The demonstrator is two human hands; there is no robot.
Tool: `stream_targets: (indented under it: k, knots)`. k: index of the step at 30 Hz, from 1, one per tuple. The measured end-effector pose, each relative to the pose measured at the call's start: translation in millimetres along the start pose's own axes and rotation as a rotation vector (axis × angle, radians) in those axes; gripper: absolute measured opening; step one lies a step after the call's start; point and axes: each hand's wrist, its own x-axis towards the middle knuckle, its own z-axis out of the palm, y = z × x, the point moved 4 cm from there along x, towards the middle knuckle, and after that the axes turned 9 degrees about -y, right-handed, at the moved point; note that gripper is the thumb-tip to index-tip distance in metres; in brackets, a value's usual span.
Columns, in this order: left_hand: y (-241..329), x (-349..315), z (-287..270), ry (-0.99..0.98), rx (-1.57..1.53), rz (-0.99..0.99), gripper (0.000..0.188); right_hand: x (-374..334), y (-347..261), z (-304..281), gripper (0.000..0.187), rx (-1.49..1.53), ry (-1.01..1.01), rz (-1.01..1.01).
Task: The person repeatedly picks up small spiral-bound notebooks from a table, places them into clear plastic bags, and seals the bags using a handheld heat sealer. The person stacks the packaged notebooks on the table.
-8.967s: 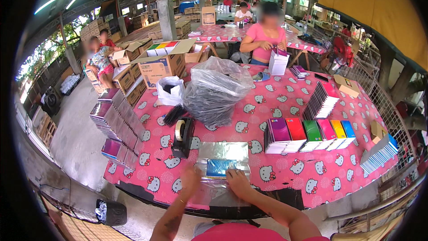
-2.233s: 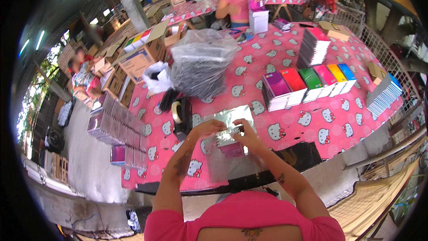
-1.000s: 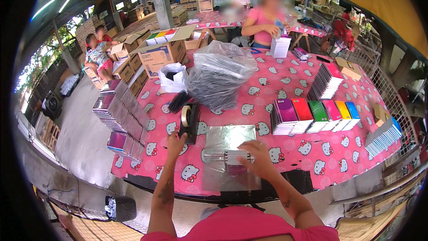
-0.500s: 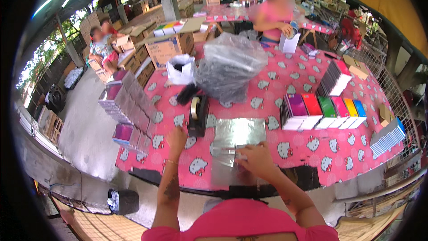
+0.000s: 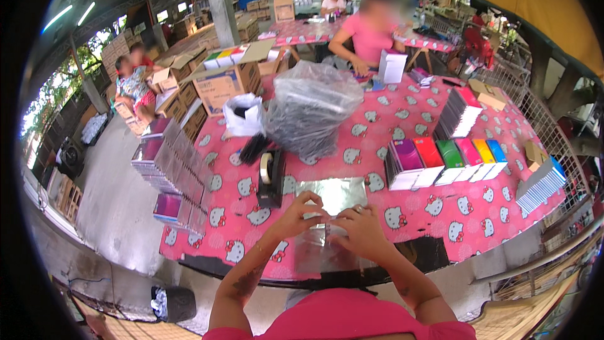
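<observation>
A shiny clear plastic bag (image 5: 333, 192) lies flat on the table in front of me, its lower part (image 5: 314, 255) reaching toward the near edge. My left hand (image 5: 301, 215) is over the bag's middle, thumb and forefinger bent together in a pinch; whatever they hold is too small to make out. Close beside it, my right hand (image 5: 358, 230) rests on the plastic, fingers stretched toward the left hand and thumb apart. A black tape dispenser (image 5: 270, 182) with a roll of tape stands just beyond my left hand.
Notebook stacks stand at left (image 5: 170, 170); colourful stacks (image 5: 440, 162) stand at right, with a blue-topped row (image 5: 542, 190) near the edge. A large bag of clear plastic (image 5: 313, 110) and a white bag (image 5: 244, 115) sit beyond the dispenser. Across the table, a person (image 5: 371, 34) handles items.
My left hand has moved right, from beside the tape dispenser to the plastic bag, meeting my right hand there. The person opposite has lowered a hand to the table.
</observation>
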Motion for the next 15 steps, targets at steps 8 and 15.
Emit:
stream_targets:
  k: [8,15]
  knots:
    - [7.5,28.7,14.7,-0.019,0.136,0.062,0.015,-38.5,71.5,45.6,0.058,0.358,0.024,-0.124]
    - [-25.9,45.3,59.5,0.013,0.194,0.026,0.038,-27.8,70.1,52.7,0.049,0.425,-0.019,-0.235]
